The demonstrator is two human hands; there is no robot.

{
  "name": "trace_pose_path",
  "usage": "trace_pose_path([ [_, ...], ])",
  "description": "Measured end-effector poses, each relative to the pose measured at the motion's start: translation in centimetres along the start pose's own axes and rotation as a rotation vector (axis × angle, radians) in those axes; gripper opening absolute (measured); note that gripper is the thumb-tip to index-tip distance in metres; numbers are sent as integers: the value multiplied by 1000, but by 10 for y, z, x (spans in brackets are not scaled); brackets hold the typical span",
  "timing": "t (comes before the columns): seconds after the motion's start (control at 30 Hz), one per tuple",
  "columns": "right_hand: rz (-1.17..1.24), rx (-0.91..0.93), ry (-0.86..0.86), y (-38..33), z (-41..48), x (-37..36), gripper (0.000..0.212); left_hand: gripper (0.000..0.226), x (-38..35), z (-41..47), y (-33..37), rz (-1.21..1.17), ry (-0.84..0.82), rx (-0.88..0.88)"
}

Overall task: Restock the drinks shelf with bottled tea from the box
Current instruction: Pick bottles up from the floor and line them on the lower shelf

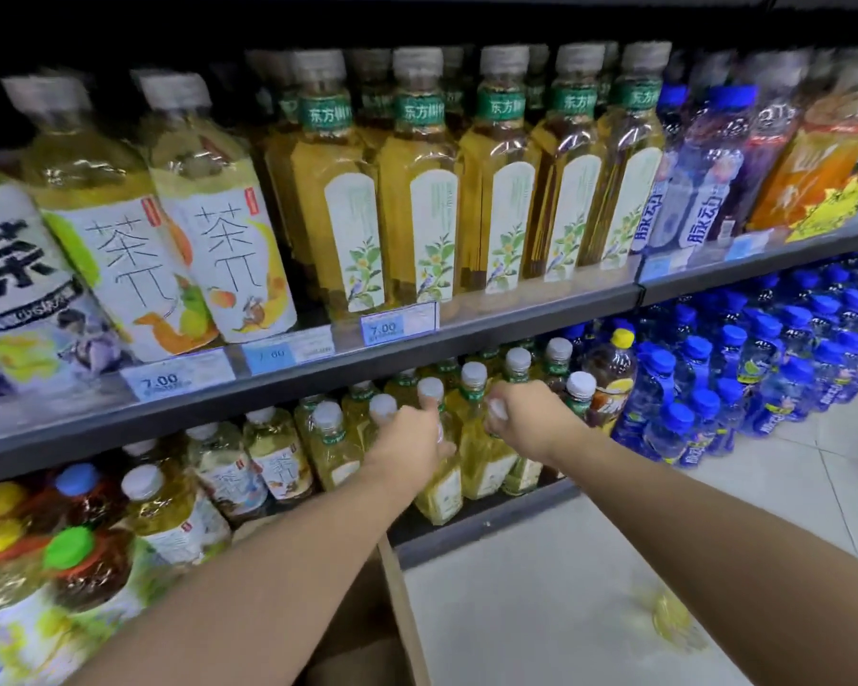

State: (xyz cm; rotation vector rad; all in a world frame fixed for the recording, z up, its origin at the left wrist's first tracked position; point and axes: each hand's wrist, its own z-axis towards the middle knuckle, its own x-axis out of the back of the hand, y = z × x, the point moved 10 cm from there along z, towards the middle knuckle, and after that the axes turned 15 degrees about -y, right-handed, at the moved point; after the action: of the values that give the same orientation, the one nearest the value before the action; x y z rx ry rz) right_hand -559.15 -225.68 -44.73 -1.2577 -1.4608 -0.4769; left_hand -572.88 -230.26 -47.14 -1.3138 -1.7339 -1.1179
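Cardboard box (403, 606) edge at bottom centre. Left hand (409, 445) grips the front tea bottle (439, 492) by its neck on the lower shelf (486, 524). Right hand (528, 418) grips the neighbouring tea bottle (484, 462) by its top. Best to seat both upright, labels forward.

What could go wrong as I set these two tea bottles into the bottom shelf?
The left hand holds a tea bottle near the shelf lip; it could slip off onto the floor. The right hand grips a second tea bottle by its top among packed bottles, so it may knock the brown drink beside it.
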Motion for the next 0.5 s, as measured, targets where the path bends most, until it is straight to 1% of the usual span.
trace_pose_path([
  [0.07, -10, 0, -17, 5, 14, -15, 23, 66, -18, 7, 0, 2, -14, -7],
  [0.17, -55, -38, -97, 17, 34, -45, 26, 53, -37, 17, 2, -34, -50, -20],
  [0.37, 14, -40, 35, 33, 48, -42, 32, 35, -26, 40, 17, -1, -11, -50],
  [0.5, 89, 14, 69, 44, 34, -38, 44, 35, -24, 42, 19, -9, 10, -47],
])
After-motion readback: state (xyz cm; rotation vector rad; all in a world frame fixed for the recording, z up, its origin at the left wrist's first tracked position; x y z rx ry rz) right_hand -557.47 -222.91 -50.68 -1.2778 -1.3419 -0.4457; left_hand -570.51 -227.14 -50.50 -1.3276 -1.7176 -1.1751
